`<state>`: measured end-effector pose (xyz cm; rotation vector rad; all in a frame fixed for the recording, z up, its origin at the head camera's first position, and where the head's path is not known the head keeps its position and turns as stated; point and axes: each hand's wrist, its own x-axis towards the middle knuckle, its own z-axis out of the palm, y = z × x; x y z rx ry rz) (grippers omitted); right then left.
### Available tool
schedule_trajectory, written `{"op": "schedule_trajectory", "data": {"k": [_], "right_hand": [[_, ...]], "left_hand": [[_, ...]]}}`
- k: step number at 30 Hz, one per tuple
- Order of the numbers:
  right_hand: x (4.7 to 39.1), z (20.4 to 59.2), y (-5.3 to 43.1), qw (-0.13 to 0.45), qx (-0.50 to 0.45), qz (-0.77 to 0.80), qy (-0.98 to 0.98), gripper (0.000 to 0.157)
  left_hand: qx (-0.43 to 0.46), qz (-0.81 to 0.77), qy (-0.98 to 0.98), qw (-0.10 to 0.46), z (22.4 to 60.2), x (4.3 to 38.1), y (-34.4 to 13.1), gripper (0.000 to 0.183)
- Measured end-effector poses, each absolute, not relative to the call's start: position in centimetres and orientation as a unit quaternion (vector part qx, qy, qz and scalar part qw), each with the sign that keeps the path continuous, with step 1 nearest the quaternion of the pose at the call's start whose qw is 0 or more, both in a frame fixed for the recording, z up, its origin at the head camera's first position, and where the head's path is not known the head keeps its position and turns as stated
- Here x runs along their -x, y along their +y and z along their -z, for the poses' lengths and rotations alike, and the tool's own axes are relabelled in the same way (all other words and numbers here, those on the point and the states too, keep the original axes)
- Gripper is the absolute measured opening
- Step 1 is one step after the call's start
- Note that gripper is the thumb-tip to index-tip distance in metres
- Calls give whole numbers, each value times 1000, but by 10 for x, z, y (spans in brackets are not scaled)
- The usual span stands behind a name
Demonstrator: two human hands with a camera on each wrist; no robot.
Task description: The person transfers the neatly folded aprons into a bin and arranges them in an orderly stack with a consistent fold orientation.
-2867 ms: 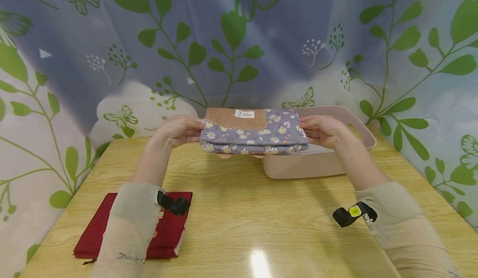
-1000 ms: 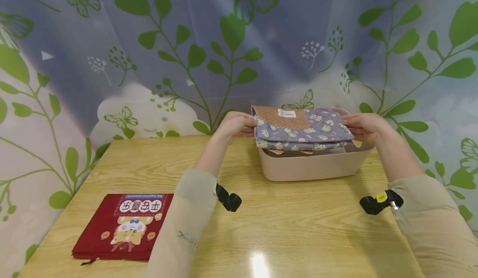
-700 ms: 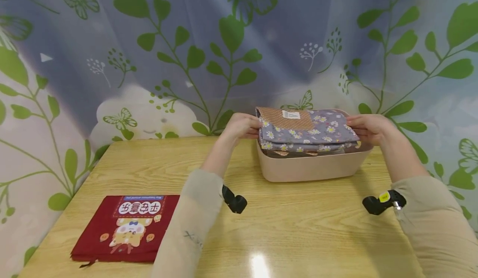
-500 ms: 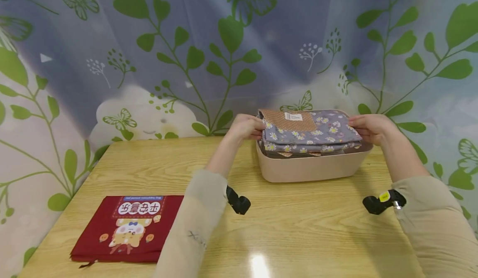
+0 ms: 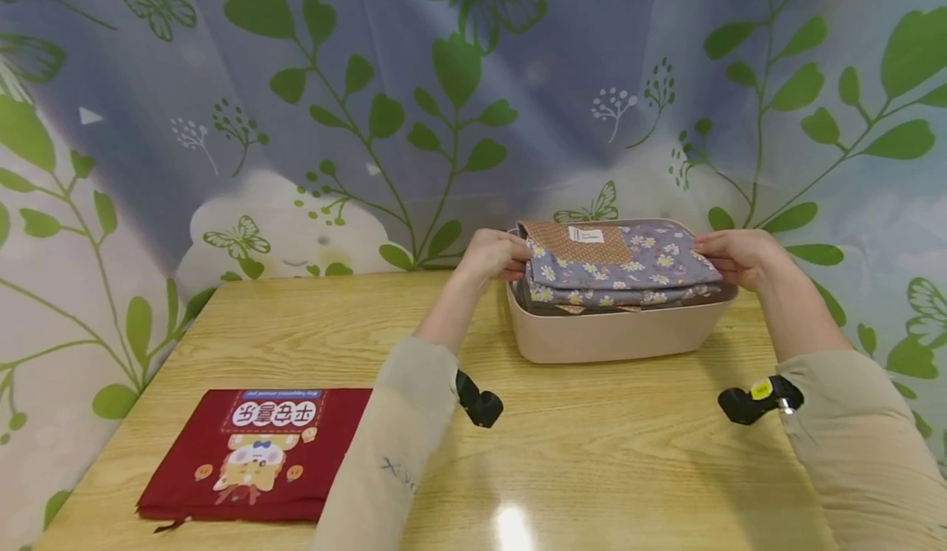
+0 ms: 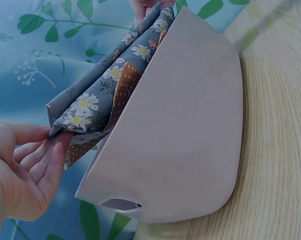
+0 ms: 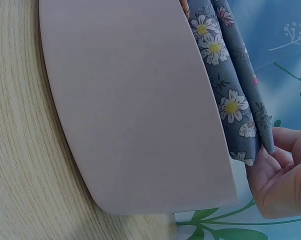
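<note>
A folded grey-blue daisy-print cloth (image 5: 636,265), with a brown dotted patch and a white label, lies over the mouth of a pale pink bin (image 5: 621,337). My left hand (image 5: 497,255) pinches the cloth's left end between thumb and fingers. At the opposite end, my right hand (image 5: 740,255) pinches the other edge. The left wrist view shows the cloth's layered fold (image 6: 93,102) at the bin's rim, the left thumb on top and fingers beneath. In the right wrist view, thumb and fingers clasp the cloth's corner (image 7: 250,150). Dark material under the cloth is mostly hidden.
A folded dark red cloth item (image 5: 259,460) with a cartoon animal and white lettering lies at the table's front left, partly behind the left sleeve (image 5: 392,444). A leaf-patterned curtain (image 5: 414,123) hangs behind the wooden table (image 5: 577,452).
Both hands have carried the daisy-print cloth rightward from beside the bin to over it. Over the last second it has sunk slightly and shifted a little further right.
</note>
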<state>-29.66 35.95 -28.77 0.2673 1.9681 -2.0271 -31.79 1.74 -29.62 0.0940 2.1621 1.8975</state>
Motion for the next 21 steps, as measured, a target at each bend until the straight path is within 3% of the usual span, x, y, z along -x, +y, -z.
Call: {"op": "schedule_trajectory", "data": {"k": [21], "right_hand": [[296,287,353,115,-100,676,721,34]], "left_hand": [[-32,-648,751,121,297,320,23,26]]}}
